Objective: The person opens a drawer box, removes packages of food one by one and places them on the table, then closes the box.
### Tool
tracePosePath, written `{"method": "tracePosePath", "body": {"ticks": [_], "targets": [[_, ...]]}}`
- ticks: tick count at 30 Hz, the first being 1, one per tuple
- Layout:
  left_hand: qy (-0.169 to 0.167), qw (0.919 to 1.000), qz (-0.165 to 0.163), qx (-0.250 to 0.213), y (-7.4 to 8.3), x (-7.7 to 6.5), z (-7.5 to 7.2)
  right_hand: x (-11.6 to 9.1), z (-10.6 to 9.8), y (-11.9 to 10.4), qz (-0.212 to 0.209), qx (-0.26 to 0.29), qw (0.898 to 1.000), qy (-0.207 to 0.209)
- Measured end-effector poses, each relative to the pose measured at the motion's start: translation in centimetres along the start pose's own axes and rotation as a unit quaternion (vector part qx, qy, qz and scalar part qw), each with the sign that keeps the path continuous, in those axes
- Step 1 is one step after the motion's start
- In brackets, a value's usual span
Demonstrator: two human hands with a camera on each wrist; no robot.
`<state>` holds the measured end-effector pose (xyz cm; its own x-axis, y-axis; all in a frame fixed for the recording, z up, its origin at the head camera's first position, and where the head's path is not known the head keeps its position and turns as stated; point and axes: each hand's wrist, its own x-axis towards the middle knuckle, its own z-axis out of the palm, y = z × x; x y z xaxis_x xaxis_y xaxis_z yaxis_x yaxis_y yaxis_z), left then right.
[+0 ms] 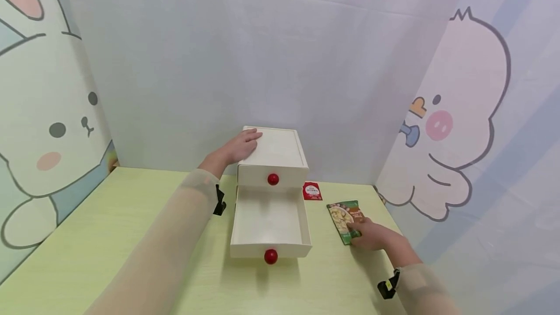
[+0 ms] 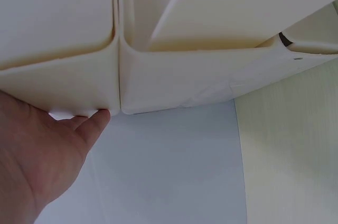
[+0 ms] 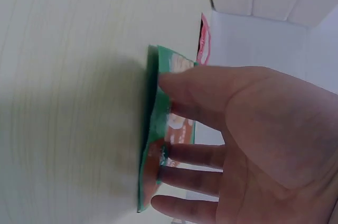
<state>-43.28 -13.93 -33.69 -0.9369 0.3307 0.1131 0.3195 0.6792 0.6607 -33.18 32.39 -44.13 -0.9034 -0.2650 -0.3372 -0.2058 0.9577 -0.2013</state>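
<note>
From my remote station I record the following. The head view shows a white drawer box (image 1: 277, 147) on the bench (image 1: 144, 218), its upper drawer (image 1: 251, 175) closed and its lower drawer (image 1: 249, 251) pulled out, each with a red knob (image 1: 273, 179) in front. My left hand (image 1: 239, 148) rests on the box's top at the left edge, fingers extended and gripping nothing that I can make out. The left wrist view adds what the head view hides: the seam between the two stacked units, with the thumb and fingers at the upper one. The green packet (image 1: 342, 220) lies on the bench to the right of the box, well apart from it, picture side up. My right hand (image 1: 373, 235) is over its near right part; the head view conceals most of the fingers, yet the right wrist view shows them spread wide and nearly straight, touching the packet, the thumb set apart from them. A red packet (image 1: 312, 191) lies just beside the box, behind the green one; the right wrist view gives only its edge.
</note>
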Motion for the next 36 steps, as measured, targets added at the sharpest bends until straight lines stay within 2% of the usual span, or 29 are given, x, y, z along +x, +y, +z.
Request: {"method": "tracePosePath", "body": {"ticks": [8, 13, 17, 26, 36], "targets": [[0.001, 1.0000, 0.003, 0.001, -0.1, 0.0, 0.0, 3.4, 0.7, 0.9, 0.002, -0.030, 0.999, 0.043], [0.000, 1.0000, 0.000, 0.003, -0.2, 0.1, 0.1, 4.7, 0.9, 0.4, 0.000, -0.050, 0.996, 0.075], [0.000, 1.0000, 0.002, 0.003, -0.2, 0.1, 0.1, 5.5, 0.7, -0.2, 0.008, -0.046, 0.996, 0.080], [-0.001, 1.0000, 0.004, 0.001, -0.4, 0.1, 0.0, 7.2, 0.4, -0.6, 0.068, -0.015, 0.995, 0.074], [0.001, 1.0000, 0.006, 0.003, -0.6, 0.1, -0.1, 8.6, 0.5, -0.6, 0.091, 0.009, 0.992, 0.084]]}}
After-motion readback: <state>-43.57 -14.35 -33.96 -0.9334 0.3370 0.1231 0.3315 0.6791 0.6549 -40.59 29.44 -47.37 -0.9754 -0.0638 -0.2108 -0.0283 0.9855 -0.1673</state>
